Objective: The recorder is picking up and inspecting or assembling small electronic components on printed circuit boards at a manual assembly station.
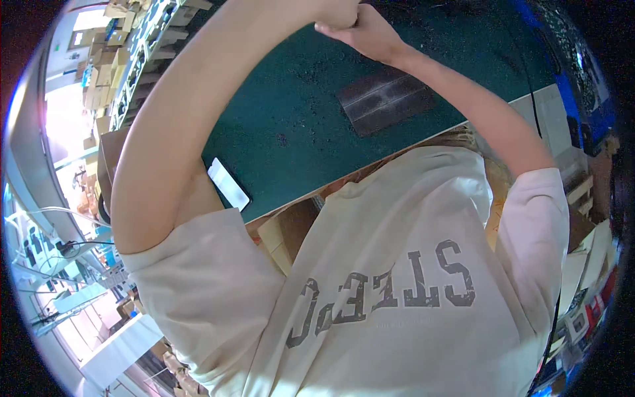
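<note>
At the top edge of the head view, my two hands meet above the far part of a dark green work surface (291, 145). My left hand (338, 13) is partly cut off by the frame, and its fingers are hidden. My right hand (372, 34) presses up against it, thumb pointing left and the other fingers curled in. Whatever lies between them, if anything, cannot be made out. Nearer to me than the right hand, a dark flat rectangular piece (387, 100) with lighter streaks rests on the surface.
A phone with a bright screen (229, 184) lies at the near left edge of the surface. Dark specks are scattered around. An open cardboard box (284, 231) is below the edge. Shelves with cartons (102, 76) rise at left; blue equipment (575, 86) and a black cable (533, 109) are at right.
</note>
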### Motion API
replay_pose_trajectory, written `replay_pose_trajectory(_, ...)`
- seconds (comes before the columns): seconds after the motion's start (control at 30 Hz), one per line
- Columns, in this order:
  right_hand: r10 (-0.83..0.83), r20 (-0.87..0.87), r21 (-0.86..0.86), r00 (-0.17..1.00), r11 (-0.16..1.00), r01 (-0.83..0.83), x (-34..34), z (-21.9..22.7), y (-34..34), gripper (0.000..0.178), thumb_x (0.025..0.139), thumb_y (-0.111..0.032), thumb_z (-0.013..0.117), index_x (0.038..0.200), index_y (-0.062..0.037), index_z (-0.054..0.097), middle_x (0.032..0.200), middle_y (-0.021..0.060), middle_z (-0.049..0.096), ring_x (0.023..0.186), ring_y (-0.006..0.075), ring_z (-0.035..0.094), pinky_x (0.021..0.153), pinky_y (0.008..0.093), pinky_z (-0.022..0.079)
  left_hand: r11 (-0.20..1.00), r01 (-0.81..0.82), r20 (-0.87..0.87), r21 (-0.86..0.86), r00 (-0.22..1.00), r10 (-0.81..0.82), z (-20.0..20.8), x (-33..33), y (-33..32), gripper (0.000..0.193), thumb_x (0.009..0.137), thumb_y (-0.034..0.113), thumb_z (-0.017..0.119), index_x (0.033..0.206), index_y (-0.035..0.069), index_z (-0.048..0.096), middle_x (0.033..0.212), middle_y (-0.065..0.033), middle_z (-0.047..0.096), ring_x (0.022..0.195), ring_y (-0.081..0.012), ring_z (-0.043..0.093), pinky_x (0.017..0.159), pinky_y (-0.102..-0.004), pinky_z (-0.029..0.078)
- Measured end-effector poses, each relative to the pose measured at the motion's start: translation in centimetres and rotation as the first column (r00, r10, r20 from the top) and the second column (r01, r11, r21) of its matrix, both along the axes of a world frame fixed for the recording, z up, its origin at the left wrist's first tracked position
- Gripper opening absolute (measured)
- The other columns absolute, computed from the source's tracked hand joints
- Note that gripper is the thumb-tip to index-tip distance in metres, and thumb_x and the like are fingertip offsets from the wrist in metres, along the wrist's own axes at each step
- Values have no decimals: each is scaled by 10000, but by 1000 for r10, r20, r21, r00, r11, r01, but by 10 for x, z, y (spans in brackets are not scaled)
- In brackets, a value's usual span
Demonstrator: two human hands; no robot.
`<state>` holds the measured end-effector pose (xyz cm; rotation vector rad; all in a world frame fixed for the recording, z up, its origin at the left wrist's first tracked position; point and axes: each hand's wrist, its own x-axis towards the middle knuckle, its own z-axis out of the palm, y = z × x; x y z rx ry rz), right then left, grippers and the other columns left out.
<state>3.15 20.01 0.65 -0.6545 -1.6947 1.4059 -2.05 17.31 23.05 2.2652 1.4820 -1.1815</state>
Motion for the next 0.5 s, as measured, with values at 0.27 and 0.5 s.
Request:
replay_pose_trajectory(0.27,-204,49,-306,978,929,209,26,-9,25,280,980,-260,757,831,-47,652,733,64,602,640,165,562,632,288,486,844,-354,731,403,679,-64,-2,-56,-12,626,992,389,692,1386,-84,580,1269,-213,692,983,-283,691,877,-361,548)
replay_pose_trajectory(0.5,-201,-179,-279,963,949,146,41,18,19,355,996,-192,732,689,-94,582,584,-9,504,518,109,459,527,271,404,693,-711,992,-118,-110,57,-102,-86,-45,511,1053,366,632,1409,2,590,1303,-172,673,1042,-244,687,897,-332,554)
